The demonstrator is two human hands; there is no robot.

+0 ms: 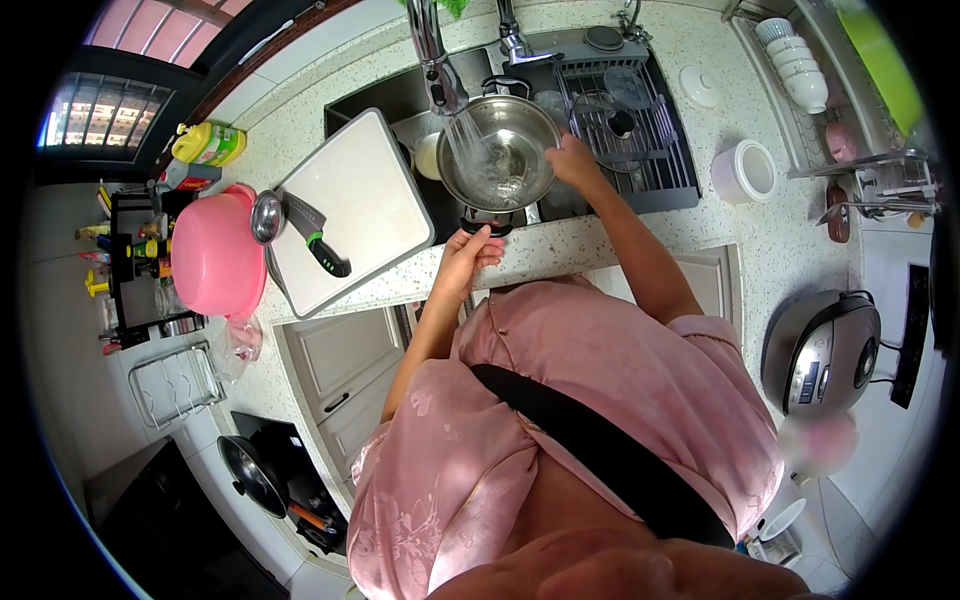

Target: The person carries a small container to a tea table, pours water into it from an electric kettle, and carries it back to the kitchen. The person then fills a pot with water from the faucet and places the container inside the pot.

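A steel pot with two black handles stands over the sink under the running faucet. Water sprays down into it, and some water shows inside. My left hand is closed at the pot's near black handle, thumb against it. At the pot's right rim, my right hand has its fingers closed on the edge; part of the fingers is hidden. Left of the pot, a white cutting board lies partly over the sink, with a black-and-green-handled knife and a steel ladle-like bowl on its left side.
The sink's right side holds a drying rack with a glass lid on it. A white container and a small white lid stand to the right. A pink basin is at left, a rice cooker at far right.
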